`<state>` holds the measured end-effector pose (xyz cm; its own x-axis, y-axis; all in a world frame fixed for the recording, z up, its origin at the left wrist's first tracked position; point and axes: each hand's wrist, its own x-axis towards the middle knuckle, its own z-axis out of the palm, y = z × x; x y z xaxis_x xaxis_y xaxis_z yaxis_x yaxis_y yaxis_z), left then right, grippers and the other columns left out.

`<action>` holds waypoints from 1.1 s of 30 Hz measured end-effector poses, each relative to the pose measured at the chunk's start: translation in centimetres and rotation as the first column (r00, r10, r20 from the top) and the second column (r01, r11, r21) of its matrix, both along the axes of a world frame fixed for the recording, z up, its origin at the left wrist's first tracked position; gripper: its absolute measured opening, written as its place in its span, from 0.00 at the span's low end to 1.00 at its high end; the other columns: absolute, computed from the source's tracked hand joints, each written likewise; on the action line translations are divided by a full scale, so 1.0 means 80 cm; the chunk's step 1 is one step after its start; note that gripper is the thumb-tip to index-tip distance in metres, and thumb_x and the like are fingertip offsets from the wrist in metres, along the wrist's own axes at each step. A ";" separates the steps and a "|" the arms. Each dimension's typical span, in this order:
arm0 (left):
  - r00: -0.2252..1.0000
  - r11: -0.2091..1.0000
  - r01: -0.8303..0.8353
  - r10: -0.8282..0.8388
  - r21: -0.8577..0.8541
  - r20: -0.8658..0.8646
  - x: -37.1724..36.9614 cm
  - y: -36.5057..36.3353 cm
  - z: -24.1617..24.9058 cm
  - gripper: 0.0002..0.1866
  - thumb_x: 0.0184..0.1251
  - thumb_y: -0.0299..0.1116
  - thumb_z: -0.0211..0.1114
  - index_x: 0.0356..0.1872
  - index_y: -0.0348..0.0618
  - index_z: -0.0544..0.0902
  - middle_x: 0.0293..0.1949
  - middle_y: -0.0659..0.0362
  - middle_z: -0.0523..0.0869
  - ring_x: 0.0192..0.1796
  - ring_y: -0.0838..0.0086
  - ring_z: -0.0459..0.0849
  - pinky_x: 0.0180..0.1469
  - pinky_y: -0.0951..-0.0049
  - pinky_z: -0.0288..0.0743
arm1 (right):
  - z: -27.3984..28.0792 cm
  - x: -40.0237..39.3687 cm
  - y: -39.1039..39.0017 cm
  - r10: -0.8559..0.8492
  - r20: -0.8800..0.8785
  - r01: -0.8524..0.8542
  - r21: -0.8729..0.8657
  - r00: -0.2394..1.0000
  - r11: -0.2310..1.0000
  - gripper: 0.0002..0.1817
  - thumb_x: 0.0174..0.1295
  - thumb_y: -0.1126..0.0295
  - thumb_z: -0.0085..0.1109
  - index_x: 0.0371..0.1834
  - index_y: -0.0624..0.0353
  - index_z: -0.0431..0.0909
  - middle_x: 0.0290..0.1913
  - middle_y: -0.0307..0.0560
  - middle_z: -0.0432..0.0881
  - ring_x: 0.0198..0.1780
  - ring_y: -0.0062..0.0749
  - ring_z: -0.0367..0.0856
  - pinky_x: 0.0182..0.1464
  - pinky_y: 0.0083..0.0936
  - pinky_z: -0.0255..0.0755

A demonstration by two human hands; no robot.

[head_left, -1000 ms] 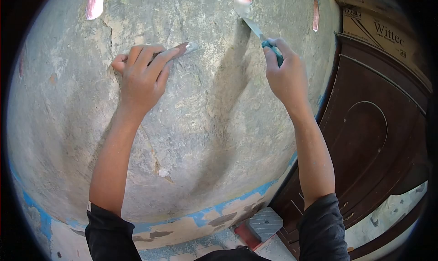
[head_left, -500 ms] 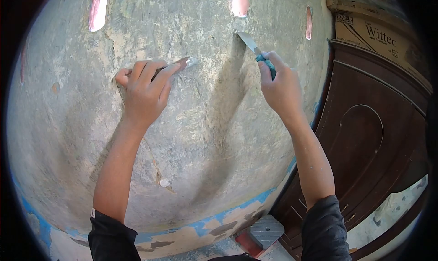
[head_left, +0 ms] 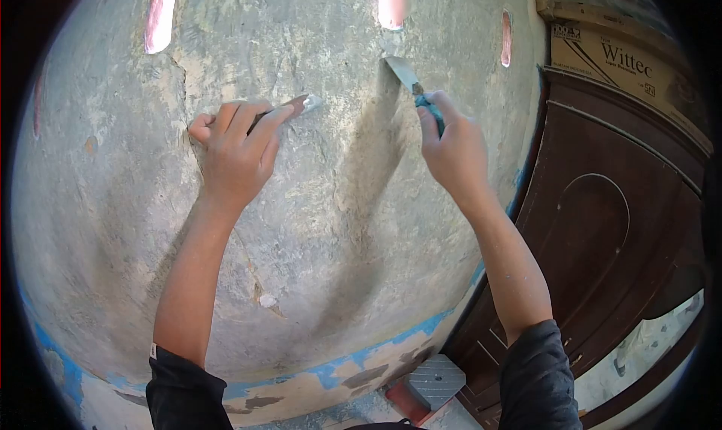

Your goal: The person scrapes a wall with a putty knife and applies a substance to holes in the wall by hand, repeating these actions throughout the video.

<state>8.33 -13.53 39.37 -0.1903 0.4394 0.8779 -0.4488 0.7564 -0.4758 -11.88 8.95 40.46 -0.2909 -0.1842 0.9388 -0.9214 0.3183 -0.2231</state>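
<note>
My right hand (head_left: 453, 145) grips the teal handle of a putty knife (head_left: 401, 72), its metal blade angled up and left against the rough grey wall (head_left: 301, 197). In my left hand (head_left: 239, 150) is a second scraper (head_left: 301, 106), held flat near the wall and pointing right. White paste sits on the tip of that blade. The left fingers wrap its near end, so most of the handle is hidden. A thin crack (head_left: 183, 80) runs down the wall behind the left hand.
Bright slots (head_left: 161, 16) pierce the upper wall. At the right stands a dark wooden cabinet (head_left: 579, 197) with a cardboard box (head_left: 617, 61) on top. A grey-topped red stool (head_left: 436, 379) is on the floor below. Peeling blue paint (head_left: 331, 373) lines the wall's lower part.
My right hand and its putty knife have shifted slightly left and down along the wall. The left hand with its scraper stays almost where it was.
</note>
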 end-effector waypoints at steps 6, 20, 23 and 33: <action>1.000 1.000 -0.010 0.010 -0.021 -0.028 -0.002 -0.006 0.003 0.20 0.60 0.29 0.73 0.53 0.61 0.88 0.45 0.72 0.84 0.49 0.79 0.79 0.56 0.61 0.52 | 0.024 0.004 0.006 0.054 0.073 -0.055 0.007 0.996 0.998 0.13 0.72 0.63 0.57 0.55 0.53 0.81 0.30 0.61 0.85 0.35 0.62 0.86 0.38 0.52 0.76; 1.000 1.000 -0.011 0.010 -0.016 -0.026 -0.003 -0.006 0.002 0.19 0.61 0.30 0.73 0.54 0.61 0.88 0.44 0.72 0.84 0.49 0.79 0.79 0.56 0.62 0.52 | 0.020 0.005 0.010 0.047 0.029 -0.048 0.014 0.998 0.999 0.12 0.72 0.63 0.57 0.52 0.54 0.80 0.29 0.60 0.85 0.34 0.62 0.85 0.37 0.53 0.76; 1.000 1.000 -0.005 0.005 -0.003 -0.019 -0.002 -0.002 0.000 0.20 0.59 0.27 0.73 0.53 0.56 0.88 0.46 0.68 0.85 0.50 0.75 0.80 0.56 0.62 0.53 | 0.012 -0.003 0.006 0.015 -0.011 -0.015 0.030 1.000 0.999 0.12 0.72 0.63 0.57 0.53 0.54 0.80 0.29 0.60 0.85 0.34 0.62 0.85 0.37 0.54 0.75; 1.000 1.000 0.001 -0.001 0.017 -0.029 -0.003 0.000 0.000 0.19 0.60 0.28 0.73 0.53 0.59 0.88 0.46 0.70 0.85 0.50 0.76 0.80 0.57 0.62 0.53 | 0.003 -0.008 0.001 0.015 -0.010 -0.014 0.012 1.000 1.000 0.14 0.72 0.62 0.57 0.56 0.52 0.79 0.29 0.61 0.85 0.35 0.63 0.86 0.38 0.53 0.76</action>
